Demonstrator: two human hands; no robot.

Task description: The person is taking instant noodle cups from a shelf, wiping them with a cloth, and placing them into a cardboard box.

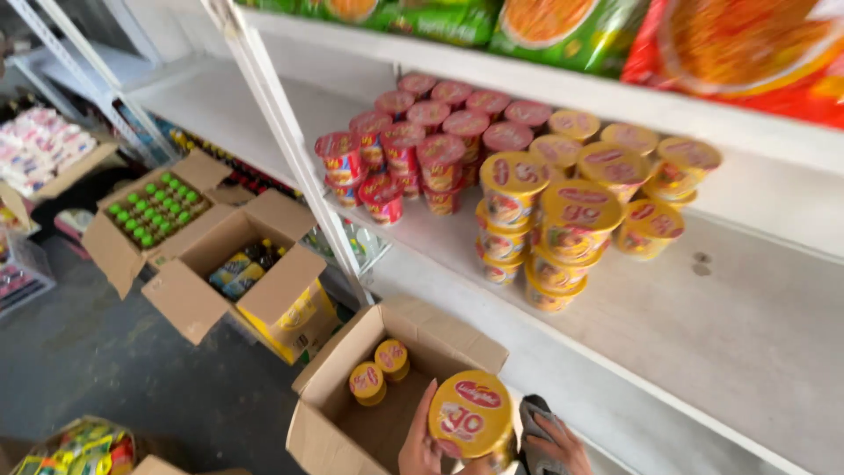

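Two yellow cups (380, 369) sit in the open box (327, 433); a third yellow cup (470, 413) rides at six o'clock, left hand (420, 444) fingers wrapped around it. Right hand (563, 444) clutches dark cloth (530, 431). Best lifted level toward the yellow stack (554, 229) at one o'clock, set gently.

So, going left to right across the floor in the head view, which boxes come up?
Box of green-capped bottles → open box of dark bottles → open box with two yellow cups → yellow cup in the left hand.
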